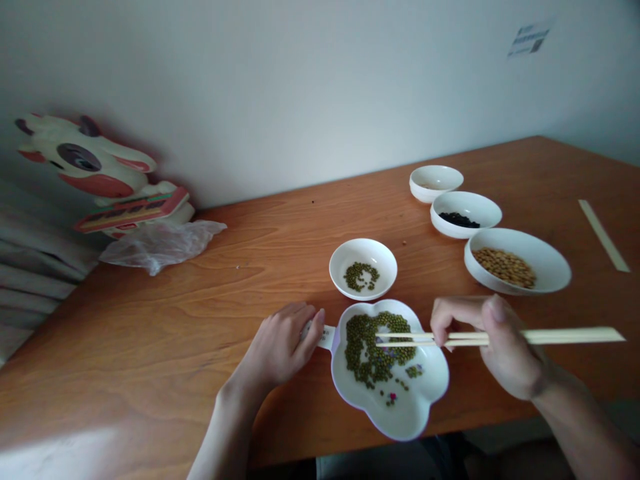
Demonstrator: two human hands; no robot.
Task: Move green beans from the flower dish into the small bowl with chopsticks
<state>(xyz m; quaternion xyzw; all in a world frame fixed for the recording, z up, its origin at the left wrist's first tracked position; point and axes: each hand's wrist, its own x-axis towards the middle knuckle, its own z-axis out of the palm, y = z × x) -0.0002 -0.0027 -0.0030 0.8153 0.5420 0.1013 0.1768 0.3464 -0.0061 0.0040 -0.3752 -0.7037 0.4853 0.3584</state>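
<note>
My left hand (285, 343) grips the small handle of a white flower-shaped dish (430, 390) at the table's near edge. The dish holds a pile of green beans (373, 350). My right hand (493, 343) is closed on a pair of pale chopsticks (560, 335), which lie nearly level, their tips over the beans in the dish. Just beyond the dish stands a small white bowl (363, 257) with a few green beans in it.
Three white bowls line the right: one nearly bare (436, 180), one with black beans (466, 212), one with tan beans (517, 261). A chopstick sleeve (603, 235) lies far right. A toy cow (100, 177) and a plastic bag (160, 243) sit at the left by the wall.
</note>
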